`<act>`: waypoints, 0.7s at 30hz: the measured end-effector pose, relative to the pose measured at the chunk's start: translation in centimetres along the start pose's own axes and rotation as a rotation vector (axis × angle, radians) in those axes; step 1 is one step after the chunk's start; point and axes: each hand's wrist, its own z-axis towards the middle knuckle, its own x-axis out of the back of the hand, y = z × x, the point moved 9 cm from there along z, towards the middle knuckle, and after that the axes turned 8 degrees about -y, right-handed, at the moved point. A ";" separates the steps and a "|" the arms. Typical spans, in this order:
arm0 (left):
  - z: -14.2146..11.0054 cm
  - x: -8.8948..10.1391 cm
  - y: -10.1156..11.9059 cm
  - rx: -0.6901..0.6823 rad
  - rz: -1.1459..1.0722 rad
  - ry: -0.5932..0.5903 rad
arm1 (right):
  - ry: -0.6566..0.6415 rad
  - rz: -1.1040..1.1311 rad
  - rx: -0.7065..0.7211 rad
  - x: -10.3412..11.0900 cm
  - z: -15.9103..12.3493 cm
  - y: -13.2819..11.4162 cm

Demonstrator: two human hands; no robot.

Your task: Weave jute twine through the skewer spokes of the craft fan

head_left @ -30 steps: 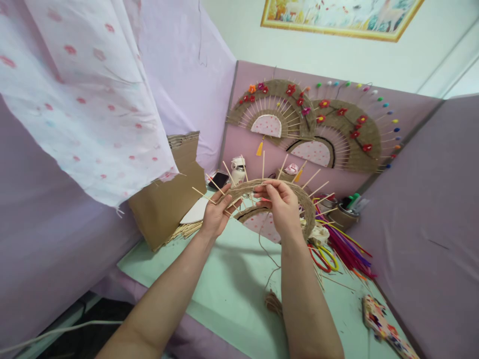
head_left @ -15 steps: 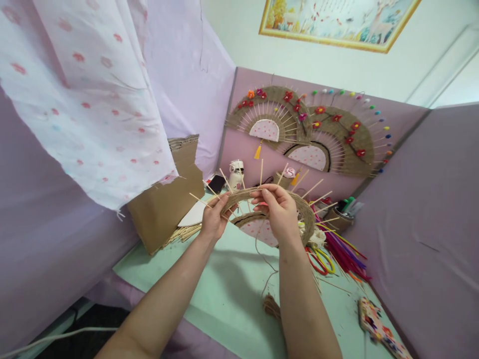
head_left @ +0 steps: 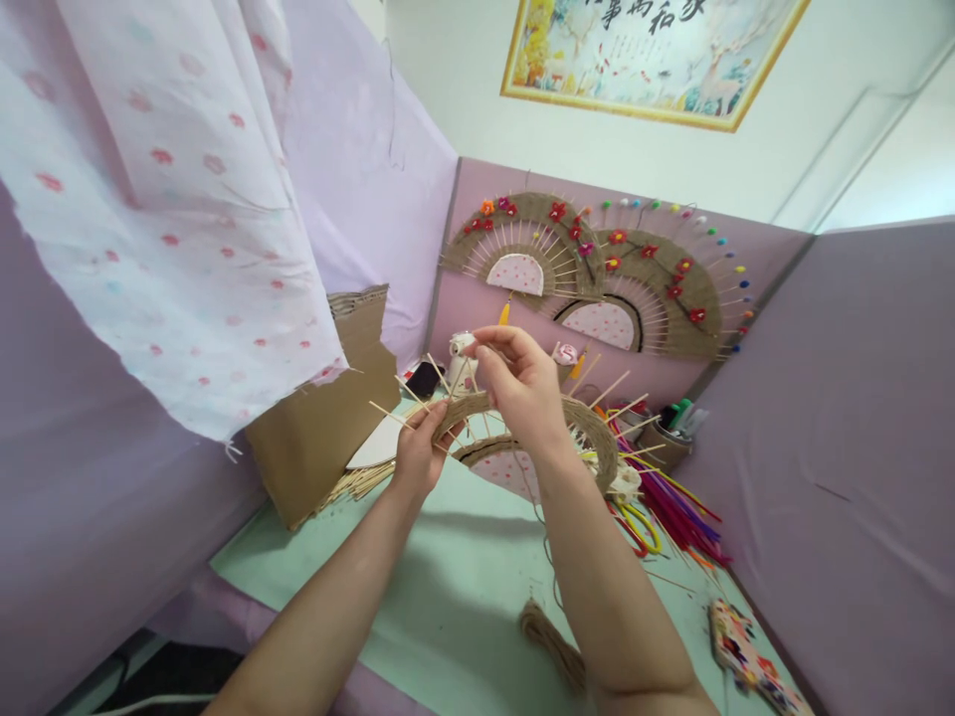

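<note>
A half-round fan frame (head_left: pixel 606 443) of thin sticks, with a woven band of brown twine, stands tilted above the table. My left hand (head_left: pixel 419 452) grips the band's left end between thumb and fingers, sticks poking out around it. Raised over the top of the band, my right hand (head_left: pixel 522 383) pinches what looks like the working end of the twine; the fingertips partly hide it. A pink-dotted half-circle (head_left: pixel 496 472) forms the fan's centre. Loose twine hangs below my right hand to a twine bundle (head_left: pixel 550 641) on the green tabletop (head_left: pixel 440 617).
Scissors (head_left: pixel 642 529) and coloured pipe cleaners (head_left: pixel 682 512) lie at right, near a pen holder (head_left: pixel 664 443). Cardboard (head_left: pixel 320 438) leans at left, below a hanging dotted cloth (head_left: pixel 179 199). A flower-patterned object (head_left: pixel 750 651) lies front right. Decorated fans (head_left: pixel 661 268) hang on the back panel.
My right hand has lifted off the band and moved up and slightly left, drawing the twine with it. My left hand keeps its hold. The view has shifted slightly.
</note>
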 end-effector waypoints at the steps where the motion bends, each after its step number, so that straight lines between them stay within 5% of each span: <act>1: 0.0 0.0 0.0 0.001 -0.003 0.000 | -0.021 -0.024 0.009 -0.5 0.6 0.0; 7: -0.1 -0.4 0.1 0.010 -0.004 -0.023 | -0.096 -0.064 -0.045 -1.5 2.4 1.2; 21: 0.1 0.3 0.1 0.008 0.004 0.005 | 0.277 -0.032 -0.152 6.0 -5.6 3.3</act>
